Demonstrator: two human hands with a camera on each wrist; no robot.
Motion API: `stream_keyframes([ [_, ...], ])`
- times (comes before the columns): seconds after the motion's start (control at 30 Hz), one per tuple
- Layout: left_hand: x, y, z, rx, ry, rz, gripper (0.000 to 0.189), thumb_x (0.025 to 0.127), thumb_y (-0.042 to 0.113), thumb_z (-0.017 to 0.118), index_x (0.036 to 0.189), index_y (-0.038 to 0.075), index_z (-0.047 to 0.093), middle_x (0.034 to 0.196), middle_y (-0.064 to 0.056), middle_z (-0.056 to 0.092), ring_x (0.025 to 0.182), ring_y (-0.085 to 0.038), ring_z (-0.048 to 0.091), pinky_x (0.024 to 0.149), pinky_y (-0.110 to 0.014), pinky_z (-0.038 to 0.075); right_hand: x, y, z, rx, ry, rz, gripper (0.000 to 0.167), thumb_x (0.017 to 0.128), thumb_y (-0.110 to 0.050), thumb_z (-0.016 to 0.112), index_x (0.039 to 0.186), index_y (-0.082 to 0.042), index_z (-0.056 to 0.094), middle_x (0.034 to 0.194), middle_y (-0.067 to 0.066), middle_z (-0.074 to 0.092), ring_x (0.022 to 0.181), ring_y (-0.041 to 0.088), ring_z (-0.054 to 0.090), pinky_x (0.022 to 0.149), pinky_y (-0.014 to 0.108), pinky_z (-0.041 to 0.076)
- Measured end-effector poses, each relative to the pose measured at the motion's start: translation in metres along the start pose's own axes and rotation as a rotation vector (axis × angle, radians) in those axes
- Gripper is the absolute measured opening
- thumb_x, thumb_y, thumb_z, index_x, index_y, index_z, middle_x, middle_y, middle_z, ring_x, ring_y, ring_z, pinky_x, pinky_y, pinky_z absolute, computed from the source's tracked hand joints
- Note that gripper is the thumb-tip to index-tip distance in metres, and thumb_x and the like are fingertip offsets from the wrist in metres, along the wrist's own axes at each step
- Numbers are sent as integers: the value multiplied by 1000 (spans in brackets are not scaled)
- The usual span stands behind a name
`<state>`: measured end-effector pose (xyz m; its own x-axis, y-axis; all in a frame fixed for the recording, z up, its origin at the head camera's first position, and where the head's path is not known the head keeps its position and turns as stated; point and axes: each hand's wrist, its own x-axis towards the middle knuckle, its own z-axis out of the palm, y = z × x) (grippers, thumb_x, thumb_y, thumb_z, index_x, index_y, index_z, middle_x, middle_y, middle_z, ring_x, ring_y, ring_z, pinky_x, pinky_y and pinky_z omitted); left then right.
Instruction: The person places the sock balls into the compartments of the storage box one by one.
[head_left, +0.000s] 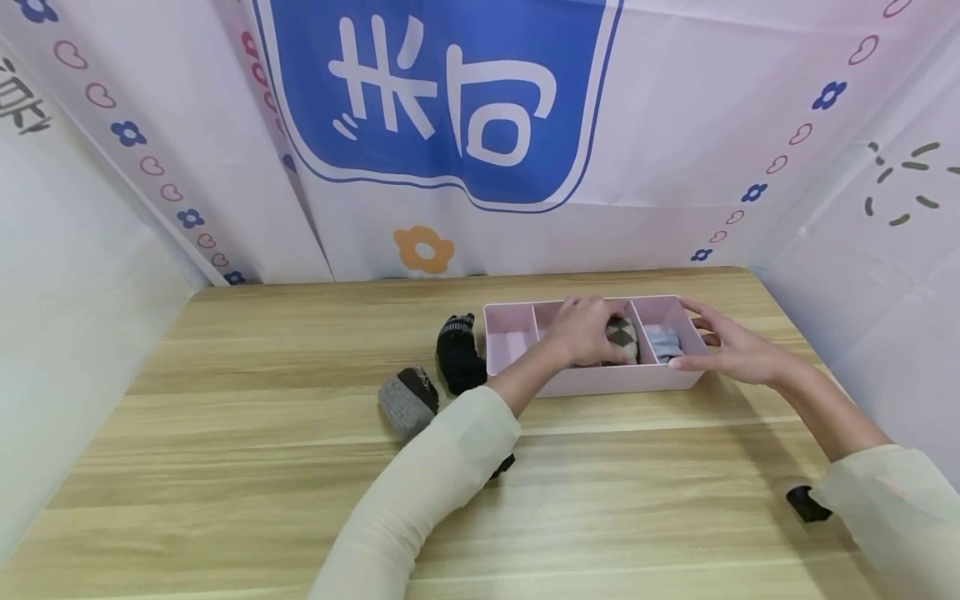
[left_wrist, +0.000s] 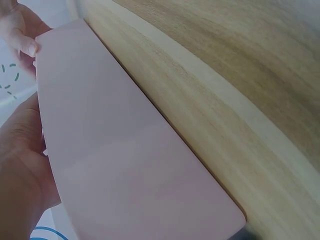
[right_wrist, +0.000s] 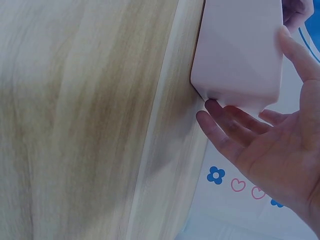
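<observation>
A pink divided box (head_left: 600, 382) stands on the wooden table. My left hand (head_left: 581, 332) reaches into a middle compartment, its thumb and fingers around a rolled brown-and-beige argyle sock (head_left: 622, 340). In the left wrist view the box's front wall (left_wrist: 115, 135) hides that sock. The right-end compartment holds a light-blue folded cloth item (head_left: 663, 342). My right hand (head_left: 731, 348) holds the box's right end, with the thumb at the front rim and the fingers against the end wall. The right wrist view shows those fingers (right_wrist: 232, 130) spread beneath the box corner.
Left of the box lie a black sock (head_left: 459, 357) with a patterned cuff and a grey sock (head_left: 407, 407) with a dark-brown part. Small black objects show beside the left sleeve (head_left: 504, 467) and the right sleeve (head_left: 885, 500). A printed cloth (head_left: 645, 225) hangs behind the table.
</observation>
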<state>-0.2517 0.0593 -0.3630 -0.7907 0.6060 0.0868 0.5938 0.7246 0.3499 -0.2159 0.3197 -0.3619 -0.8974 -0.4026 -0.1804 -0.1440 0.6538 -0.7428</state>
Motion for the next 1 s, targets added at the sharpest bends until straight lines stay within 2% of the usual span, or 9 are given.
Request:
stream_keyframes([
  [0.23, -5, 0, -6, -58, 6, 16, 54, 81, 44, 89, 124, 17, 72, 115, 5, 74, 101, -10, 62, 102, -30, 44, 1, 1, 0, -10, 5, -1, 104, 94, -26, 74, 165, -1, 2, 158, 43, 23, 139, 65, 32, 109, 74, 34],
  [0.3, -7, -1, -9, -111, -6, 18, 54, 83, 38, 89, 127, 14, 71, 120, 2, 73, 104, -11, 62, 98, -27, 46, 1, 1, 0, -11, 5, 0, 104, 94, -26, 74, 165, -1, 2, 158, 43, 22, 140, 65, 31, 110, 74, 34],
  [0.43, -13, -7, -17, -277, -33, 26, 57, 86, 24, 87, 136, 5, 66, 129, -6, 70, 110, -15, 62, 95, -22, 49, 1, 0, 0, -14, 2, 1, 104, 94, -26, 74, 165, -1, 1, 158, 44, 21, 140, 66, 30, 110, 74, 33],
  [0.53, -20, -13, -25, -336, -28, 37, 57, 88, 18, 85, 138, 1, 63, 133, -10, 68, 116, -19, 64, 100, -23, 49, 1, 0, 0, -10, 0, -1, 105, 94, -26, 74, 165, -1, 1, 158, 44, 21, 140, 66, 30, 110, 74, 33],
  [0.7, -35, -25, -41, -330, 3, 40, 53, 92, 17, 80, 139, -1, 61, 138, -13, 64, 130, -27, 58, 111, -31, 45, 0, -1, 0, -2, 1, -4, 104, 94, -25, 74, 165, -2, 1, 158, 43, 22, 140, 65, 30, 110, 74, 34],
  [0.9, -57, -41, -58, -338, 79, 50, 48, 94, 17, 78, 136, -3, 63, 135, -17, 65, 127, -32, 59, 109, -37, 48, 0, -2, 0, -7, 6, 2, 104, 94, -25, 74, 165, -2, 1, 158, 42, 24, 139, 63, 34, 109, 73, 36],
  [1.0, -70, -51, -65, -341, 127, 33, 45, 95, 17, 77, 134, -2, 65, 132, -16, 67, 125, -32, 60, 108, -38, 49, 1, -2, 1, -12, 2, 0, 104, 94, -24, 74, 165, -2, 1, 157, 43, 24, 138, 64, 34, 109, 73, 36],
])
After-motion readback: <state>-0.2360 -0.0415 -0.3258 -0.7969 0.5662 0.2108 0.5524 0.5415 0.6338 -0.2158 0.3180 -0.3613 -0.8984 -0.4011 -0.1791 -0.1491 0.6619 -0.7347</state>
